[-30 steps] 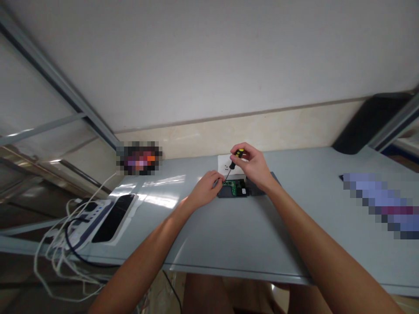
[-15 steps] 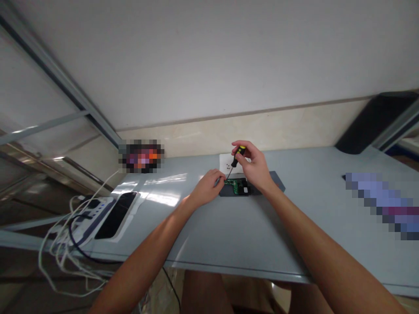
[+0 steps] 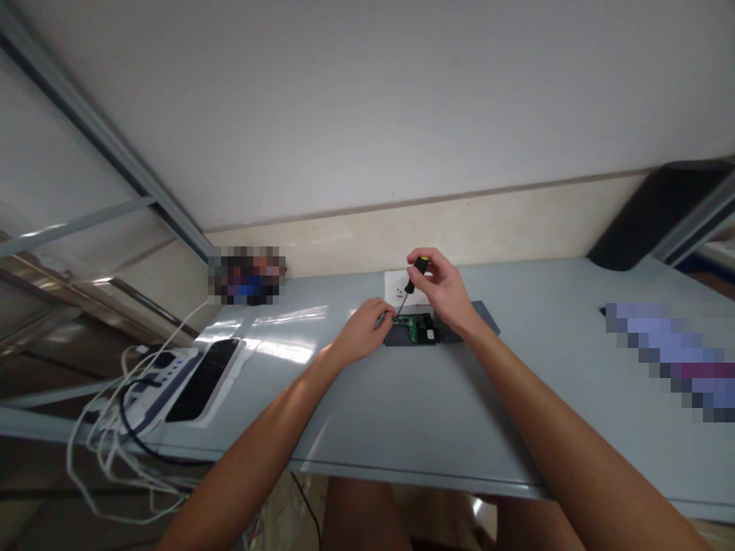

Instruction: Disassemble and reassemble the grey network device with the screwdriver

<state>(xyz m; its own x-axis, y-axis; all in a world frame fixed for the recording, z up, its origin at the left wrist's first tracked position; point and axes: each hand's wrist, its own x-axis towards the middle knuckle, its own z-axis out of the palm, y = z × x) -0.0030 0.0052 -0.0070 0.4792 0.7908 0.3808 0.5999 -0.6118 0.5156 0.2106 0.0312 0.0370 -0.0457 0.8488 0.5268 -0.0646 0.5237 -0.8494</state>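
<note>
My right hand [image 3: 448,291] grips the black and yellow handle of a screwdriver [image 3: 409,286]. The shaft slants down and left to the upper left corner of a green circuit board [image 3: 413,325]. That board lies in a dark grey device casing [image 3: 396,340] on the table, with a black part bearing a small white label at its right. At the screwdriver's tip, my left hand [image 3: 364,330] has its fingers pressed together by the casing's left end; whatever they pinch is hidden. Behind the board, a white paper [image 3: 392,282] carries several tiny dark screws [image 3: 400,292].
A phone [image 3: 205,380] lies at the left beside a power strip [image 3: 164,383] with tangled white cables [image 3: 109,451] over the edge. A black cylinder [image 3: 648,218] leans at the back right. Blurred-out items sit at the far left and right of the grey table [image 3: 356,421].
My right fingers have shifted slightly around the screwdriver handle, which shows less yellow now. The tip stays at the same corner of the board, and my left hand has hardly moved.
</note>
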